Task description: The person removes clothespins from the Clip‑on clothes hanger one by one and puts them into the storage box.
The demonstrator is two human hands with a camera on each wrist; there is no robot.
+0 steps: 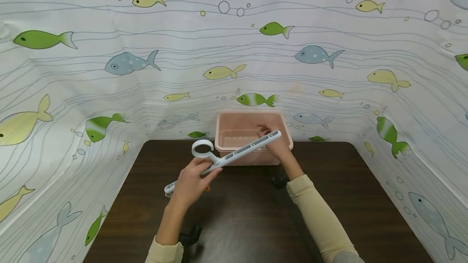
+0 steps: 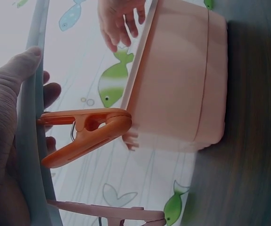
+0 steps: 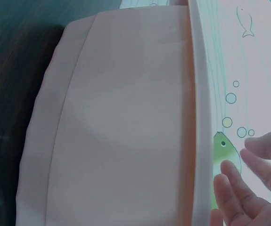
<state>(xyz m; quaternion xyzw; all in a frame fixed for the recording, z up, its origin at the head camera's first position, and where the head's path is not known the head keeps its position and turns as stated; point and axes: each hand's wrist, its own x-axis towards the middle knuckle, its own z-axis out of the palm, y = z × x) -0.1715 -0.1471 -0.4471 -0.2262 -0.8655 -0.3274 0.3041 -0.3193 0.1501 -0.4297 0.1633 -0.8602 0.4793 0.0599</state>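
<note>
Clip hanger (image 1: 241,153), light grey plastic, is held raised above the dark wood-grain tabletop (image 1: 256,214), in front of the pink plastic basin (image 1: 256,160); we see its long bar slanted, one end overlapping the basin in the head view and the other projecting past the left hand (image 1: 189,182). We note that the left hand grasps the bar just beside the open-ring hook (image 1: 194,149), with the thumb along one face and fingers behind it. Two clips attach to the bar: an orange clip (image 2: 88,142) near the gripping fingers and a pale pink clip (image 2: 114,210) farther along, partly cut off by the left wrist view. We find the right hand (image 1: 277,146) at the basin's rim, released, its fingers loosely bent and holding nothing, apart from the bar in the left wrist view. Basin and tabletop stand before a white fish-print sheet (image 1: 190,48), and both forearms carry pale yellow sleeves (image 1: 318,214)
</note>
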